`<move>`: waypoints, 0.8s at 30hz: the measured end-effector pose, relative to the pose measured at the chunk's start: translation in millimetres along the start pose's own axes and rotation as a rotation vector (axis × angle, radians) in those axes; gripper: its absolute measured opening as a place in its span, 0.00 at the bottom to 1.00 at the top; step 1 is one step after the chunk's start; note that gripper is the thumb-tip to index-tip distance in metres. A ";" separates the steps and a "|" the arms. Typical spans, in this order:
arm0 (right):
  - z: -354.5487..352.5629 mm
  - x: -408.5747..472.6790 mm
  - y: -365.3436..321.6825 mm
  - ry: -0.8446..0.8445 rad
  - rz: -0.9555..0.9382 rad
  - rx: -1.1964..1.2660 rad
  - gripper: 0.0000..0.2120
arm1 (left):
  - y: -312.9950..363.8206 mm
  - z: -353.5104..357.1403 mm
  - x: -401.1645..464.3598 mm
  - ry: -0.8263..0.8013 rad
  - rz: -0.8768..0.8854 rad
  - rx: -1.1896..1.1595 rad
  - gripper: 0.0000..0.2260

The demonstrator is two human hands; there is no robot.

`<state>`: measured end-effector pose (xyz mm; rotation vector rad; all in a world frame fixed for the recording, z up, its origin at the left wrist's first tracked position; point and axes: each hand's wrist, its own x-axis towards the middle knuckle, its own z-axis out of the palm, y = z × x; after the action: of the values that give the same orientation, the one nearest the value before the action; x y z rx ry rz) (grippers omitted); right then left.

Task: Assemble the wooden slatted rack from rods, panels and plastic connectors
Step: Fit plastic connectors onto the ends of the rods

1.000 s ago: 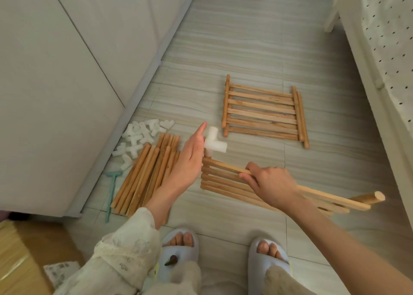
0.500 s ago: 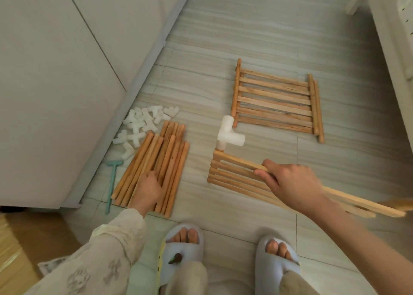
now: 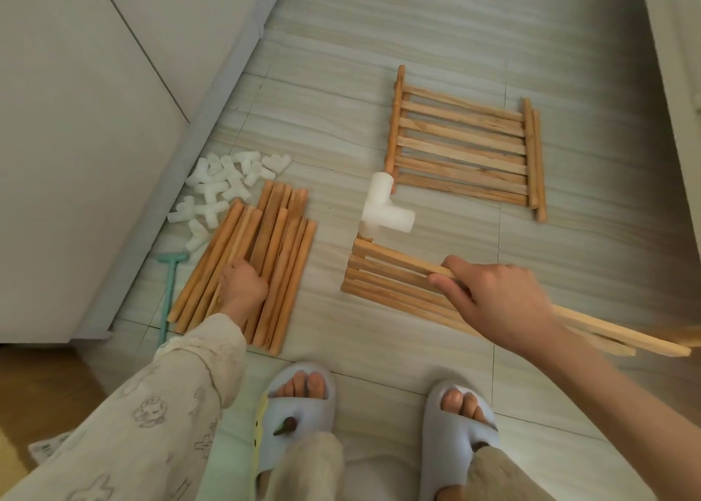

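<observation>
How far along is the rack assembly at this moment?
Early. Done: one white connector is fitted on the near panel, which the right hand grips. In hand: the left hand reaches into the rod pile. Left: the far panel and the loose connectors lie unused.

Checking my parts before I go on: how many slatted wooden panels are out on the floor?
2. One panel lies flat farther out on the tiles; the nearer panel is gripped by the right hand, with a white connector at its corner.
</observation>
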<state>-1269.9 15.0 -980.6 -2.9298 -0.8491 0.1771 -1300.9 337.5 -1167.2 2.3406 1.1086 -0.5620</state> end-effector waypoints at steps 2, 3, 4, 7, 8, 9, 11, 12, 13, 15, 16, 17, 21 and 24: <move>-3.7 0.2 -1.8 -0.060 0.012 -0.008 0.29 | 0.0 -0.9 5.2 -0.027 -0.017 0.063 0.20; -4.1 -0.4 -1.9 -0.070 0.012 -0.009 0.29 | 1.0 -0.7 5.3 -0.038 -0.003 0.083 0.18; -3.2 -1.1 -1.8 -0.068 0.009 -0.003 0.30 | 2.0 0.3 4.9 -0.054 0.030 0.089 0.14; -3.0 -1.7 -3.4 -0.037 -0.003 -0.007 0.32 | 8.3 -0.4 -1.7 -0.088 0.063 0.034 0.06; -1.8 -1.9 -2.7 -0.045 -0.004 -0.005 0.32 | 9.5 -1.7 -3.5 -0.079 0.053 0.008 0.08; -0.7 -2.2 -1.9 -0.059 -0.006 -0.008 0.33 | 10.3 -3.6 -5.5 -0.066 0.041 -0.018 0.11; -1.3 -0.4 -1.4 -0.050 -0.012 -0.002 0.35 | 15.3 -13.6 -16.8 -0.046 0.036 -0.143 0.17; -0.6 0.6 -0.5 -0.040 -0.011 0.006 0.36 | 20.2 -20.6 -25.6 -0.041 0.049 -0.229 0.18; -0.9 1.9 0.0 -0.035 -0.006 0.016 0.39 | 25.2 -29.2 -35.3 -0.029 0.075 -0.324 0.18; -1.7 3.3 0.2 -0.048 -0.007 0.033 0.40 | 37.4 -49.8 -55.6 -0.006 0.164 -0.516 0.16; -3.4 3.0 0.3 -0.062 -0.007 0.035 0.36 | 45.0 -61.6 -65.3 0.000 0.228 -0.617 0.13; -4.6 4.0 0.2 -0.093 -0.004 0.029 0.31 | 53.0 -72.9 -73.5 -0.004 0.287 -0.701 0.08; -9.0 5.3 -1.8 -0.141 0.013 0.047 0.22 | 90.6 -116.6 -115.7 -0.040 0.515 -0.843 0.07; -11.3 3.5 -3.3 -0.113 0.033 0.099 0.21 | 115.0 -141.5 -152.2 -0.121 0.638 -0.876 0.09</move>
<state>-1267.2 19.1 -969.3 -2.8653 -0.7819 0.3787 -1276.7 266.0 -942.0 1.6857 0.3606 0.0400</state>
